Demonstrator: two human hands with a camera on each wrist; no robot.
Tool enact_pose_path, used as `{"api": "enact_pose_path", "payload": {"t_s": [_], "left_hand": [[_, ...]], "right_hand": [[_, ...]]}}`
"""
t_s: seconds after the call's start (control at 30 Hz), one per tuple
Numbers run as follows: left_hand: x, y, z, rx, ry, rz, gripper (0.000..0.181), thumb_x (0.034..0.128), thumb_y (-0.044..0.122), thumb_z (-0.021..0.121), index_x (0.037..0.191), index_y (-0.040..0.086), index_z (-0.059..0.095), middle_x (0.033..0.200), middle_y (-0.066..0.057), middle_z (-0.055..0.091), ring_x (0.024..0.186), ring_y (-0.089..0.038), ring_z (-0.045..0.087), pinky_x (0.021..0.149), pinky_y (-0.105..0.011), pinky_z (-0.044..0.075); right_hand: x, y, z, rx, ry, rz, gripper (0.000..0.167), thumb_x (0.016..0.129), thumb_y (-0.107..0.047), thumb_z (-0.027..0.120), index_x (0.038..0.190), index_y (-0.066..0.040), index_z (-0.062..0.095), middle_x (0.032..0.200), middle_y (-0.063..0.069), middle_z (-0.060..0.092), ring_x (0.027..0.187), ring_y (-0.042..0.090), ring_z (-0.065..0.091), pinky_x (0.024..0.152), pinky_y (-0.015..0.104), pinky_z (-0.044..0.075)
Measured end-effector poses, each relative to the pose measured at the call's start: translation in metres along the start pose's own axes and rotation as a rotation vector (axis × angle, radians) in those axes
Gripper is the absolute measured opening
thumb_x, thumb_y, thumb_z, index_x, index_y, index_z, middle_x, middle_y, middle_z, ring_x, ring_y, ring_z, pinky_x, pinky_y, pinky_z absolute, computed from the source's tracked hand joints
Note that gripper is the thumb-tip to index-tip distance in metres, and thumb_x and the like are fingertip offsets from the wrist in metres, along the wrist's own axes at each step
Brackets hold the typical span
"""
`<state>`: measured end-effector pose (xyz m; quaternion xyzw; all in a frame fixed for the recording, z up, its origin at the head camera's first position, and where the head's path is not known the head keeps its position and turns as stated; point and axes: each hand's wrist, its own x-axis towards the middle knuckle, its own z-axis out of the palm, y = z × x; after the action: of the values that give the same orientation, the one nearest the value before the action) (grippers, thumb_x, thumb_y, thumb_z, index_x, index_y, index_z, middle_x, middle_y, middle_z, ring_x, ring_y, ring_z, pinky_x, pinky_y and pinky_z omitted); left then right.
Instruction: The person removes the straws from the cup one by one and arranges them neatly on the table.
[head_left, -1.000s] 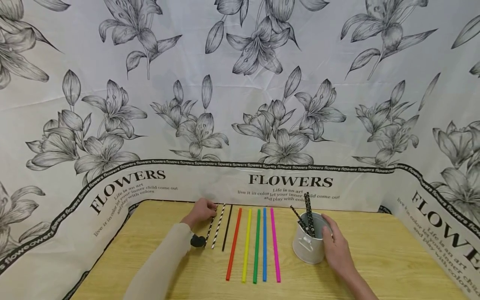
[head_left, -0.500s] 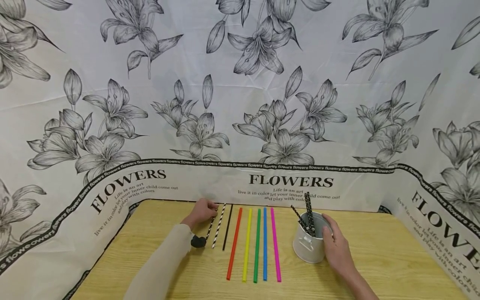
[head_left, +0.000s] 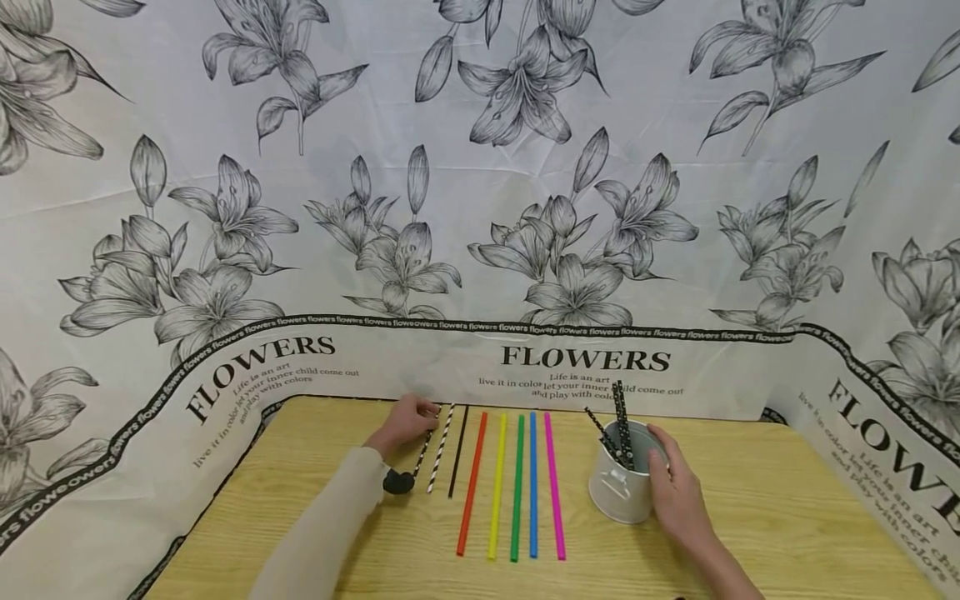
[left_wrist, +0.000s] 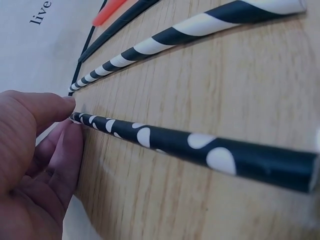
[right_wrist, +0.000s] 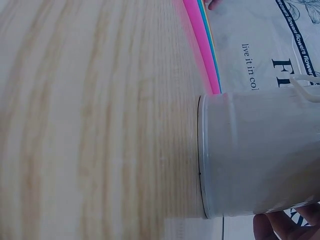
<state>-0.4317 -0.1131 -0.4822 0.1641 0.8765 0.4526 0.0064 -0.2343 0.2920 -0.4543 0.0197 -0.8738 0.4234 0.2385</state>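
Observation:
At the row's left end, my left hand (head_left: 407, 423) pinches the far end of a black straw with white dots (head_left: 423, 450). In the left wrist view, thumb and fingertips of the left hand (left_wrist: 40, 145) meet at the tip of the dotted straw (left_wrist: 175, 145), which lies along the wood. My right hand (head_left: 678, 496) grips the right side of a white metal bucket (head_left: 621, 496), thumb at the rim. Several black patterned straws (head_left: 622, 425) lean inside it. The right wrist view shows the bucket's wall (right_wrist: 265, 155) with fingertips (right_wrist: 282, 226) against it.
Right of the dotted straw lie a black-and-white striped straw (head_left: 441, 450), a black one (head_left: 459, 454), then red (head_left: 472, 483), yellow (head_left: 497, 487), green (head_left: 517, 487), blue (head_left: 533, 483) and pink straws (head_left: 555, 487). Flowered cloth (head_left: 420, 358) stands around the wooden table (head_left: 247, 517).

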Motion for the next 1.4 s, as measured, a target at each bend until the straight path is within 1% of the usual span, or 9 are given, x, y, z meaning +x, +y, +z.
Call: {"api": "enact_pose_path", "payload": {"t_s": [0.23, 0.43, 0.53, 0.67, 0.8, 0.93, 1.1, 1.27, 1.4], "left_hand": [[-0.007, 0.005, 0.003, -0.044, 0.002, 0.000, 0.022, 0.0944, 0.007, 0.062, 0.111, -0.006, 0.068, 0.090, -0.009, 0.068, 0.073, -0.017, 0.063, 0.062, -0.032, 0.053], [-0.013, 0.021, 0.004, -0.040, 0.065, 0.037, 0.022, 0.0975, 0.013, 0.059, 0.111, -0.002, 0.068, 0.098, -0.011, 0.066, 0.082, -0.018, 0.062, 0.066, -0.033, 0.053], [-0.017, 0.033, 0.004, -0.048, 0.074, 0.097, 0.022, 0.0978, 0.013, 0.059, 0.113, -0.001, 0.068, 0.103, -0.011, 0.065, 0.089, -0.020, 0.061, 0.072, -0.036, 0.053], [-0.023, 0.053, 0.006, -0.067, 0.044, 0.166, 0.022, 0.0982, 0.013, 0.059, 0.114, 0.000, 0.068, 0.106, -0.011, 0.066, 0.092, -0.020, 0.061, 0.078, -0.038, 0.052], [-0.032, 0.078, 0.010, -0.087, 0.010, 0.195, 0.020, 0.0984, 0.014, 0.059, 0.113, 0.006, 0.069, 0.108, -0.011, 0.066, 0.089, -0.018, 0.061, 0.073, -0.035, 0.053], [-0.046, 0.102, 0.015, -0.100, -0.022, 0.231, 0.017, 0.0987, 0.014, 0.059, 0.111, 0.009, 0.070, 0.107, -0.009, 0.066, 0.085, -0.018, 0.060, 0.068, -0.032, 0.052], [-0.059, 0.130, 0.026, -0.089, -0.062, 0.290, 0.019, 0.0992, 0.015, 0.058, 0.112, 0.008, 0.070, 0.108, -0.003, 0.066, 0.086, -0.015, 0.061, 0.071, -0.031, 0.052], [-0.066, 0.150, 0.039, -0.074, -0.088, 0.305, 0.017, 0.0986, 0.016, 0.059, 0.110, 0.013, 0.071, 0.109, 0.000, 0.067, 0.086, -0.012, 0.061, 0.071, -0.029, 0.052], [-0.068, 0.164, 0.050, -0.103, -0.129, 0.298, 0.017, 0.0982, 0.019, 0.060, 0.110, 0.014, 0.071, 0.110, -0.001, 0.066, 0.085, -0.011, 0.060, 0.069, -0.028, 0.052]], "right_hand": [[-0.004, -0.003, -0.002, 0.008, -0.010, 0.025, 0.047, 0.107, -0.026, 0.028, 0.151, -0.009, 0.031, 0.147, 0.028, 0.035, 0.129, 0.054, 0.034, 0.097, 0.070, 0.031], [-0.006, -0.002, -0.004, 0.005, -0.003, 0.031, 0.047, 0.107, -0.026, 0.029, 0.151, -0.008, 0.030, 0.148, 0.029, 0.034, 0.129, 0.055, 0.034, 0.097, 0.070, 0.031], [-0.007, -0.001, -0.005, 0.003, -0.008, 0.036, 0.048, 0.107, -0.027, 0.028, 0.151, -0.008, 0.030, 0.148, 0.028, 0.033, 0.129, 0.055, 0.033, 0.096, 0.070, 0.031], [-0.009, 0.000, -0.007, 0.002, -0.012, 0.044, 0.048, 0.107, -0.027, 0.028, 0.152, -0.009, 0.028, 0.149, 0.029, 0.032, 0.128, 0.056, 0.033, 0.095, 0.071, 0.031], [-0.008, -0.001, -0.007, 0.017, -0.007, 0.039, 0.048, 0.107, -0.028, 0.028, 0.152, -0.010, 0.029, 0.149, 0.028, 0.032, 0.130, 0.054, 0.033, 0.097, 0.069, 0.031], [-0.007, -0.002, -0.007, 0.032, -0.011, 0.030, 0.048, 0.107, -0.028, 0.028, 0.152, -0.010, 0.029, 0.150, 0.026, 0.033, 0.132, 0.052, 0.031, 0.099, 0.068, 0.030], [-0.007, -0.004, -0.005, 0.040, -0.012, 0.044, 0.048, 0.107, -0.029, 0.028, 0.152, -0.010, 0.029, 0.149, 0.026, 0.033, 0.131, 0.052, 0.032, 0.098, 0.068, 0.030], [-0.007, -0.005, -0.002, 0.056, -0.013, 0.039, 0.048, 0.107, -0.028, 0.028, 0.151, -0.008, 0.031, 0.147, 0.028, 0.035, 0.128, 0.052, 0.036, 0.098, 0.067, 0.033], [-0.007, -0.004, 0.000, 0.056, -0.019, 0.059, 0.049, 0.107, -0.030, 0.027, 0.151, -0.009, 0.030, 0.148, 0.028, 0.034, 0.128, 0.051, 0.036, 0.098, 0.066, 0.033]]}}
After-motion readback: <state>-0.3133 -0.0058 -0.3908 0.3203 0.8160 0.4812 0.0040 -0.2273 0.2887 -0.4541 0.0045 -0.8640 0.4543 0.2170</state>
